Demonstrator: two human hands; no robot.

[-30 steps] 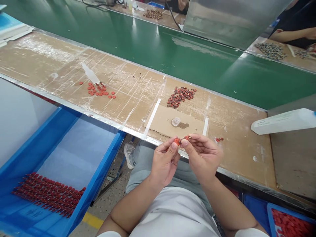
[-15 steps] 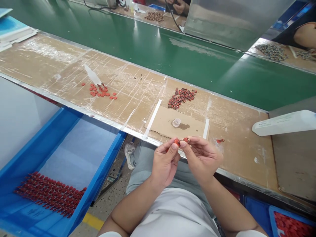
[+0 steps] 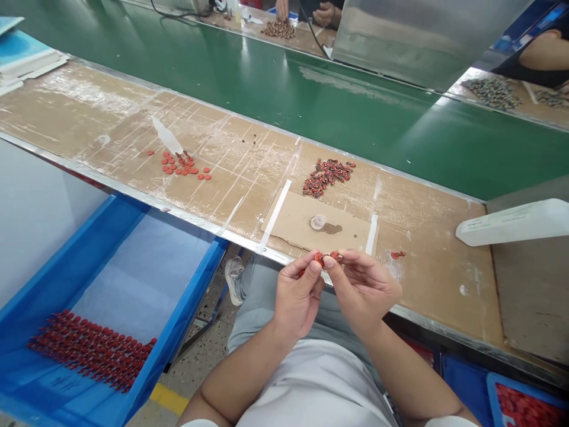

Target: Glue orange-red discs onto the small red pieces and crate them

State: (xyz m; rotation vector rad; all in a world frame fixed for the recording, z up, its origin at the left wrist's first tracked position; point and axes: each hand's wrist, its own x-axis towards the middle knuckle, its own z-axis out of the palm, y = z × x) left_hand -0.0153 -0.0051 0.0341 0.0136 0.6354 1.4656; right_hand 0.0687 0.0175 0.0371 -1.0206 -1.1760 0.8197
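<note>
We are pinching a small red part (image 3: pixel 326 258) at the fingertips of our left hand (image 3: pixel 299 296) and our right hand (image 3: pixel 364 290), with both hands curled closed and gripping it together just over the edge of the workbench (image 3: pixel 435 290). How its pieces fit together is too small to tell. Just beyond our hands, a taped cardboard sheet (image 3: pixel 342 234) is lying on the bench with a small clear plastic cup (image 3: pixel 317 222) standing on it. Past the sheet, a heap of red-and-dark parts (image 3: pixel 326 177) is lying on the bench, and further left a scatter of red discs (image 3: pixel 178 166) is spreading across the surface. A single red piece (image 3: pixel 398 255) is lying near our right hand, and a white plastic bottle (image 3: pixel 511 222) is lying further right. Below the bench on our left, a blue tray (image 3: pixel 186 290) is holding rows of red parts (image 3: pixel 91 350). Across the green conveyor belt (image 3: pixel 311 101), a co-worker's hands (image 3: pixel 324 15) are working beside a pile of small parts (image 3: pixel 278 28).
</note>
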